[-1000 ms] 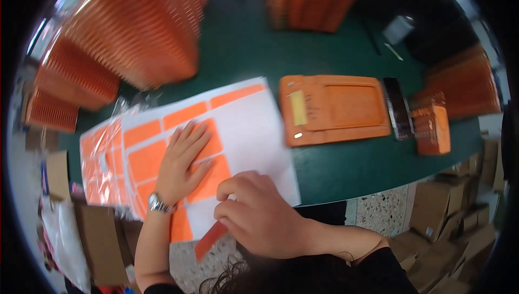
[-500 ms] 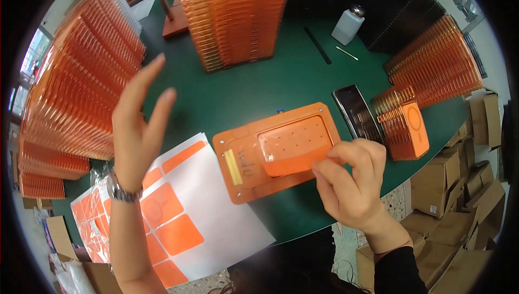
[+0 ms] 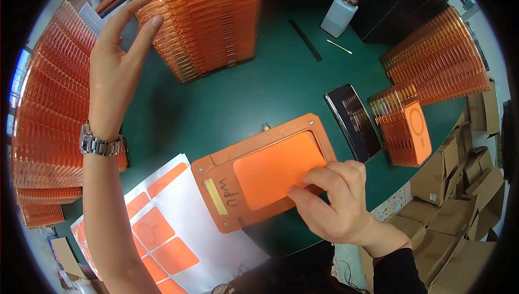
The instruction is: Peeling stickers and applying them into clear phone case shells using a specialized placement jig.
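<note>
My left hand [image 3: 116, 72] is raised, its thumb and forefinger spread at the near left edge of a tall stack of clear orange phone cases [image 3: 216, 29]. The fingertips overlap the stack in view; whether they touch it I cannot tell. My right hand [image 3: 338, 199] pinches the lower right edge of a flat orange sticker [image 3: 273, 169] with rounded corners. That sticker lies over the recess of an orange-brown jig [image 3: 201, 160], which has screws at its corners and a yellow strip at its left. A white sheet of orange stickers [image 3: 216, 261] is partly under the jig.
Right of the jig lie a dark phone [image 3: 354, 124] and a short stack of orange cases [image 3: 400, 129]. Farther back are a pump bottle [image 3: 339, 15], a cotton swab [image 3: 339, 47] and a black strip [image 3: 305, 40]. More orange cases [image 3: 51, 110] line the left; cardboard boxes [image 3: 432, 207] stand at right.
The sticker, lifted and curled before, now lies flat across the jig's recess. My left hand has moved up to the tall stack. The view has shifted slightly.
</note>
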A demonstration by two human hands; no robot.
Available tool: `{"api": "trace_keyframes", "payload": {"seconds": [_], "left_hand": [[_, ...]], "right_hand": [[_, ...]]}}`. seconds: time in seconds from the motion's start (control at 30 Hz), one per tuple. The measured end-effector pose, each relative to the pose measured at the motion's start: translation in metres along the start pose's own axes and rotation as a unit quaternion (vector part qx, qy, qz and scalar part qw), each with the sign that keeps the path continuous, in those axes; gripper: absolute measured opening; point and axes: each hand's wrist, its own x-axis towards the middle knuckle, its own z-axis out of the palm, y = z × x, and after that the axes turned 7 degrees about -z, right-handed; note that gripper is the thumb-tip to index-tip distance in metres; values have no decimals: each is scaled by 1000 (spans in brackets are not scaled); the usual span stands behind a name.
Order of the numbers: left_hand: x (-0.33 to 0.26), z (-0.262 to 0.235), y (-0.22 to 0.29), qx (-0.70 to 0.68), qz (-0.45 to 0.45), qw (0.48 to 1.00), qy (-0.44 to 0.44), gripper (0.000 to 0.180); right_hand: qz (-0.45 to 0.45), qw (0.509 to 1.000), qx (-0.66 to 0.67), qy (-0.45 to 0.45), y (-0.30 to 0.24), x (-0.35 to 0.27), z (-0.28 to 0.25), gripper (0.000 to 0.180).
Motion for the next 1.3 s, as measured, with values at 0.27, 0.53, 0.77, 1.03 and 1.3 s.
{"api": "trace_keyframes", "payload": {"seconds": [0.27, 0.53, 0.77, 1.03, 1.3], "left_hand": [[12, -6, 3, -69, -75, 994, -26, 33], [-6, -37, 19, -139, -10, 990, 9, 25], [-91, -82, 59, -182, -36, 983, -8, 17], [-169, -81, 78, -290, -241, 925, -36, 7], [-194, -62, 102, -328, -253, 909, -57, 10]], "right_hand": [[20, 999, -20, -23, -4, -3, -7, 31], [37, 996, 12, -85, -7, 2, -9, 23], [23, 988, 45, -149, -4, 15, -7, 14], [8, 987, 29, -157, 0, 15, 2, 14], [12, 992, 88, -88, 10, 9, -6, 13]]}}
